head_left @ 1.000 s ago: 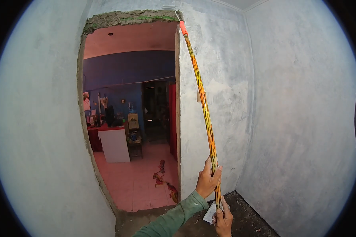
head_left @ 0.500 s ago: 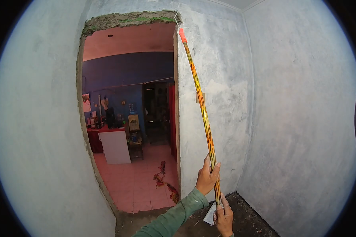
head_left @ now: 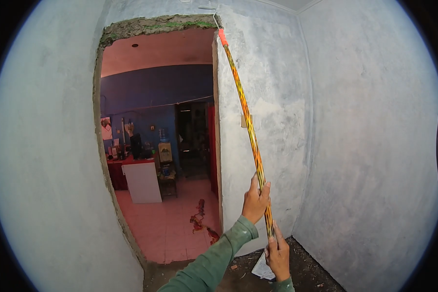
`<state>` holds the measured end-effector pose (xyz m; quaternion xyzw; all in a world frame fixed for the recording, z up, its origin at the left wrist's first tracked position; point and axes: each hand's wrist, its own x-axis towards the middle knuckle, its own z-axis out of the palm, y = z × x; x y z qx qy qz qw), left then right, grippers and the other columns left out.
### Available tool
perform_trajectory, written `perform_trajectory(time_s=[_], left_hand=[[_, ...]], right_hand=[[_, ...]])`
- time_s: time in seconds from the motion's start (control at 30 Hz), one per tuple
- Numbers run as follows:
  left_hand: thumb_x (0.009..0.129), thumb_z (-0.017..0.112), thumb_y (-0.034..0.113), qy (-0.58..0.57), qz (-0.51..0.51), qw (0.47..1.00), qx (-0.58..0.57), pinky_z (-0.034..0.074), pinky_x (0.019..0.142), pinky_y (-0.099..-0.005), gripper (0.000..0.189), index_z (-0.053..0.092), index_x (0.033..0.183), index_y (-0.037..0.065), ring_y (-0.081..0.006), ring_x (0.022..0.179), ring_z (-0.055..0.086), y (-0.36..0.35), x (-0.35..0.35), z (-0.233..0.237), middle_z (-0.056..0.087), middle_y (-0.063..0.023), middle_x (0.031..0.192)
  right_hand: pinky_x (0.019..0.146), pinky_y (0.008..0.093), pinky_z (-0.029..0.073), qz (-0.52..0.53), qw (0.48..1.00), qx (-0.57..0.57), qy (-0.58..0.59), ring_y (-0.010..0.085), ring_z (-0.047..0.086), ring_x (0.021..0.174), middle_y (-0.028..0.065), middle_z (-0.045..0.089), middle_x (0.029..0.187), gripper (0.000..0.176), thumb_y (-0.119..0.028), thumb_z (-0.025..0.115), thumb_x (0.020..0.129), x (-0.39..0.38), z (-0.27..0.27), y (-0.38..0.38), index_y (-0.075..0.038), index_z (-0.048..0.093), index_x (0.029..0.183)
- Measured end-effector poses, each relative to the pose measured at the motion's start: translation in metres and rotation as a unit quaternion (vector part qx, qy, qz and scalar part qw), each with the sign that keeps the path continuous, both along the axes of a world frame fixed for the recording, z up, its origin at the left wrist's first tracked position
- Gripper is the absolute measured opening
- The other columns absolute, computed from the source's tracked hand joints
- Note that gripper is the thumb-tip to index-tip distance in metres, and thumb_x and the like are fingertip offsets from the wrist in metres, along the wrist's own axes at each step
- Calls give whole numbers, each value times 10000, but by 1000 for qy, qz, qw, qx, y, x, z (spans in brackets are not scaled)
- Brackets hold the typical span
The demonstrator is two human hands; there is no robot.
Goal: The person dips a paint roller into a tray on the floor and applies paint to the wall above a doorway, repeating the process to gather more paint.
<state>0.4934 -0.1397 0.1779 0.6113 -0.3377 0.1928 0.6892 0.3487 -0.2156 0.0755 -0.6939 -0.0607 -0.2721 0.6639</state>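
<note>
A paint roller (head_left: 208,7) on a long pole (head_left: 246,109) patterned in yellow, orange and black reaches up the wall. Its narrow roller head lies against the wall just above the doorway's top right corner, joined by a bent wire to an orange-red handle (head_left: 222,37). My left hand (head_left: 255,202) grips the pole partway down, thumb and fingers around it. Lower, my right hand (head_left: 278,255) is closed on the pole's bottom end. Green sleeves cover both arms.
A rough-edged doorway (head_left: 98,97) opens onto a room with a pink tiled floor (head_left: 173,224) and a red-topped counter (head_left: 131,159). A switch plate (head_left: 244,121) sits on the grey wall behind the pole. A whitish sheet-like object (head_left: 263,268) lies on the dark floor near my right hand.
Both hands and the pole have moved upward. The roller head has slid higher on the wall above the doorway corner. My grip looks the same.
</note>
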Motion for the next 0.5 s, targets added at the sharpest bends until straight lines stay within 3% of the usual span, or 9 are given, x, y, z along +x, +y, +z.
perform_trajectory(time_s=[0.1, 0.2, 0.4, 0.5], left_hand=[[1051, 531, 251, -1, 10, 1000, 14, 495, 486, -290, 519, 350, 1477, 15, -121, 551, 597, -2, -9, -31, 598, -66, 843], [1042, 540, 253, 24, 6, 1000, 9, 513, 514, -321, 543, 338, 1484, 13, -160, 563, 633, -4, -14, -40, 609, -83, 708], [1040, 542, 254, -1, 21, 1000, 17, 517, 547, -345, 512, 359, 1454, 17, -189, 575, 638, -13, 12, 4, 621, -91, 729], [1048, 539, 269, -39, 31, 999, -16, 485, 491, -307, 352, 451, 1274, 14, -133, 527, 589, -18, 29, 29, 544, -45, 694]], right_hand=[[472, 223, 364, -4, 1000, 11, 10, 47, 414, 523, -37, 450, 654, 510, -206, 483, 1054, -7, -30, 0, -73, 404, 1540], [440, 209, 329, -11, 1000, 16, 10, 36, 397, 495, -47, 438, 635, 515, -225, 491, 1050, -8, -37, -2, -80, 409, 1538], [497, 228, 386, 5, 1000, 10, 10, 52, 419, 551, -27, 464, 690, 497, -188, 468, 1056, 10, 9, -11, -72, 413, 1536], [496, 226, 383, 3, 1000, 4, -8, 52, 419, 554, -29, 464, 696, 496, -198, 474, 1058, 23, 31, -12, -84, 416, 1537]])
